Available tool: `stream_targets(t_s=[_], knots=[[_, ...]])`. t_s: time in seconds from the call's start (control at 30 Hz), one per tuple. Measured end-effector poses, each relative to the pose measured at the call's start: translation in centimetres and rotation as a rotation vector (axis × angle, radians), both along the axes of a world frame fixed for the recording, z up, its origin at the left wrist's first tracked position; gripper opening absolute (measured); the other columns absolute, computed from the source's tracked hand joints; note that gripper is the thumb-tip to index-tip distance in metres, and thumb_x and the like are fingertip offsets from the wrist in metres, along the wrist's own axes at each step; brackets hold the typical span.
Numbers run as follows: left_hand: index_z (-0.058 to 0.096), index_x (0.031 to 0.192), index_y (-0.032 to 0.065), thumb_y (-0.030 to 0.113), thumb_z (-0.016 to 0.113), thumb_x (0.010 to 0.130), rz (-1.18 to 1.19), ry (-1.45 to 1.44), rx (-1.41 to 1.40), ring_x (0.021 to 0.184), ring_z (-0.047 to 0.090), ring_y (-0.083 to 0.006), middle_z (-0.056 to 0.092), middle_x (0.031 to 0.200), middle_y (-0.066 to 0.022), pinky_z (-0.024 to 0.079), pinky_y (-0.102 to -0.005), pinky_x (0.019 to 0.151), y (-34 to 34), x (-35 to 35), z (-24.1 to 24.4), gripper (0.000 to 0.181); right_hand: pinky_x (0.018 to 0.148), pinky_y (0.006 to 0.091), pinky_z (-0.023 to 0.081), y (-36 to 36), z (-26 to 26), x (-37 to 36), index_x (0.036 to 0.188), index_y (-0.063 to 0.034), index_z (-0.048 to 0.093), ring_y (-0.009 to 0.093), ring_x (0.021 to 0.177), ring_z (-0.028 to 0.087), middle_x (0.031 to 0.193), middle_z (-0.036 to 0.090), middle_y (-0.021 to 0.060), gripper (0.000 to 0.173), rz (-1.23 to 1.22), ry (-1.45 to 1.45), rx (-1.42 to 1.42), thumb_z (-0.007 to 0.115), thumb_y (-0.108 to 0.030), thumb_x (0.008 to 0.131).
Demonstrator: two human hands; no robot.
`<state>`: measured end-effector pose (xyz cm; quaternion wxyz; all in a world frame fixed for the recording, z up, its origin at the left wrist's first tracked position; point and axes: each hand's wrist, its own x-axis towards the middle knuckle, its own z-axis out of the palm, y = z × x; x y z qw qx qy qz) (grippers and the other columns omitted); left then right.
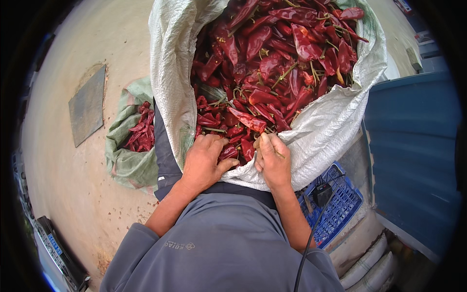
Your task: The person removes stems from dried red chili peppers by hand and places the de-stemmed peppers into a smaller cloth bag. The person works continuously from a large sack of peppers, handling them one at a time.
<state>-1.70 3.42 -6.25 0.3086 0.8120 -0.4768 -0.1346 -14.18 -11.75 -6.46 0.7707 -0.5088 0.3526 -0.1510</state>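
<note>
A large white woven sack (328, 120) lies open before me, its rim rolled back. Dried red chilli peppers (270, 65) fill it, many with pale stems. My left hand (206, 160) rests on the chillies at the sack's near edge; its thumb and forefinger are apart, with a chilli in the gap. Its other fingertips are hidden, so I cannot tell if it grips anything. Beside the near rim, my right hand (273, 158) is closed, thumb against forefinger. A thin chilli stem (280, 155) pokes out of that hand.
To the left, a smaller green woven sack (127, 164) holds darker chillies. Beyond it a flat grey board (87, 106) lies on the concrete. A blue plastic crate (339, 215) with a black device and cable stands at right, near a blue metal panel (412, 146). A vehicle (58, 252) shows lower left.
</note>
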Motion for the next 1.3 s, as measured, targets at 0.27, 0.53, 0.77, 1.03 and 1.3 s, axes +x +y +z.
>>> stream_targets(t_s=[0.27,0.53,0.77,1.03,1.3], knots=[[0.062,0.106,0.0036,0.010,0.079,0.072,0.095,-0.070,-0.015,0.087,0.060,-0.0329,0.062,0.099,-0.0148,0.049,-0.0419,0.075,0.1,-0.6,1.7,0.039,0.048,0.0232,0.037,0.4,-0.1,-1.0,0.081,-0.0012,0.062,0.004,0.051,0.045,0.059,0.053,-0.0014,0.035,0.015,-0.021,-0.102,0.060,-0.030,0.102],[0.062,0.107,0.0038,0.004,0.078,0.069,-0.038,-0.029,-0.213,0.085,0.059,-0.0322,0.065,0.092,-0.0115,0.048,-0.0417,0.073,-1.1,-0.5,4.6,0.041,0.051,0.0344,0.044,0.5,2.4,-0.1,0.076,0.0002,0.063,0.020,0.053,0.056,0.061,0.059,0.0116,0.043,0.177,-0.029,-0.644,0.071,-0.038,0.092],[0.062,0.112,0.0037,0.003,0.076,0.070,-0.123,0.061,-0.267,0.090,0.060,-0.0326,0.066,0.096,-0.0111,0.049,-0.0417,0.077,-0.9,-0.1,4.6,0.044,0.051,0.0394,0.043,-0.3,2.6,-0.1,0.071,-0.0005,0.061,0.031,0.054,0.057,0.062,0.057,0.0162,0.046,0.335,-0.068,-0.755,0.068,-0.041,0.093],[0.065,0.112,0.0027,0.013,0.077,0.072,-0.216,0.167,-0.096,0.087,0.060,-0.0328,0.066,0.095,-0.0111,0.050,-0.0429,0.077,-0.9,0.4,5.1,0.043,0.045,0.0374,0.043,-0.3,5.0,0.9,0.065,-0.0112,0.059,0.022,0.049,0.054,0.057,0.051,0.0040,0.027,0.339,-0.049,-1.468,0.072,-0.025,0.083],[0.058,0.086,0.0001,0.018,0.076,0.079,-0.359,0.415,-0.089,0.077,0.058,-0.0361,0.060,0.080,-0.0152,0.047,-0.0458,0.071,-1.4,0.3,6.3,0.026,0.046,0.0390,0.033,-0.9,6.0,0.2,0.057,-0.0045,0.047,0.025,0.044,0.044,0.051,0.040,0.0097,0.034,0.380,-0.227,-0.948,0.061,-0.013,0.087]])
